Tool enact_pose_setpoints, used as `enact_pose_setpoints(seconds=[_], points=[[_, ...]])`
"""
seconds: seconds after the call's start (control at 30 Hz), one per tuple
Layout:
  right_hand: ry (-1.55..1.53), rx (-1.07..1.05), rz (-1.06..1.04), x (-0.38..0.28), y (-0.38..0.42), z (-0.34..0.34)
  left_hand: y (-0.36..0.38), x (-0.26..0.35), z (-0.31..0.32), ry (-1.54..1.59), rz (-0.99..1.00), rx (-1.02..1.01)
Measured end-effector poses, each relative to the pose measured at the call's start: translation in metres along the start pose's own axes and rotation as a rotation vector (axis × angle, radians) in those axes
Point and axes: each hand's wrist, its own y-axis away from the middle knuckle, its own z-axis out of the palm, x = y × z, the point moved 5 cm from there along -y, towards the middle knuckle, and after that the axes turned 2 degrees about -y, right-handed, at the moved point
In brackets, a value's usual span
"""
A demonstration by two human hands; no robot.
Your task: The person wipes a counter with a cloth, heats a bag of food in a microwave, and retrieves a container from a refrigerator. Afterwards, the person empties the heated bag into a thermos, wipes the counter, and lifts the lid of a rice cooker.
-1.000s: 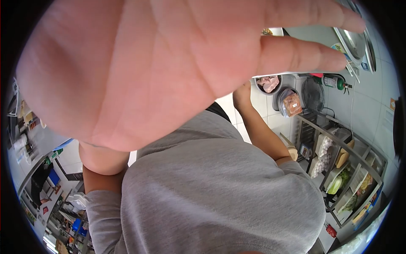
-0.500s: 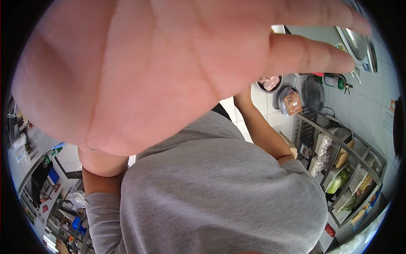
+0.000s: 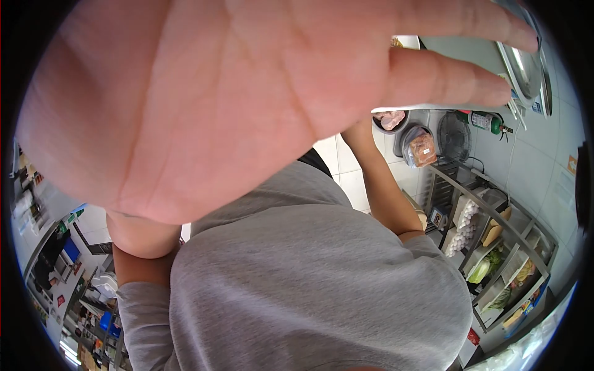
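My left hand (image 3: 216,105) fills the upper part of the view, very close to the camera. Its palm faces me and its visible fingers stretch out to the right, with nothing seen in it. My right forearm reaches away from my body, and only the wrist edge of my right hand (image 3: 357,131) shows below the left palm; its fingers are hidden. Near the right hand are a dark bowl of raw meat (image 3: 390,121) and a container holding a plastic-wrapped pack of meat (image 3: 423,150). A thin white edge (image 3: 427,107) lies just under my left finger.
A metal rack (image 3: 495,229) at right carries egg trays (image 3: 463,240) and leafy vegetables (image 3: 479,271). Beyond the packed meat are a dark round basin-like object (image 3: 455,137) and a green cylinder (image 3: 486,121) by the wall. Cluttered shelves (image 3: 93,303) stand at left.
The view has shifted slightly, so the rack and meat containers appear a little further left. My left hand stays spread before the camera. More of the white edge shows beneath its finger.
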Motion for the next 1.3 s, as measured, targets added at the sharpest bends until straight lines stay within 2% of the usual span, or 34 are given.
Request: enact_pose_setpoints(seconds=[0.07,0.17,0.27,0.37,0.5,0.73,0.87,1.1,1.3], points=[[0.185,-0.062,-0.104,0.000,-0.002,0.004,0.000,-0.004,-0.003,0.007,-0.019,0.013],[0.402,-0.176,-0.079,-0.008,0.001,0.002,0.001,-0.011,-0.007,0.008,-0.042,0.035],[0.324,-0.199,-0.095,-0.006,0.007,-0.003,0.004,-0.012,-0.009,0.010,-0.049,0.054],[0.296,-0.147,-0.215,-0.014,0.008,-0.011,0.004,-0.015,-0.011,0.011,-0.058,0.068],[0.197,-0.151,-0.120,-0.001,0.001,-0.009,0.004,-0.019,-0.013,0.017,-0.068,0.086],[0.172,-0.103,-0.094,-0.007,-0.009,-0.009,0.003,-0.023,-0.016,0.027,-0.085,0.110],[0.234,-0.061,0.022,-0.020,-0.022,-0.004,0.004,-0.024,-0.020,0.025,-0.090,0.125],[0.439,-0.007,-0.186,-0.035,-0.056,0.013,0.008,-0.030,-0.024,0.027,-0.110,0.154],[0.491,-0.111,-0.155,-0.032,-0.044,0.005,0.012,-0.033,-0.032,0.036,-0.120,0.191]])
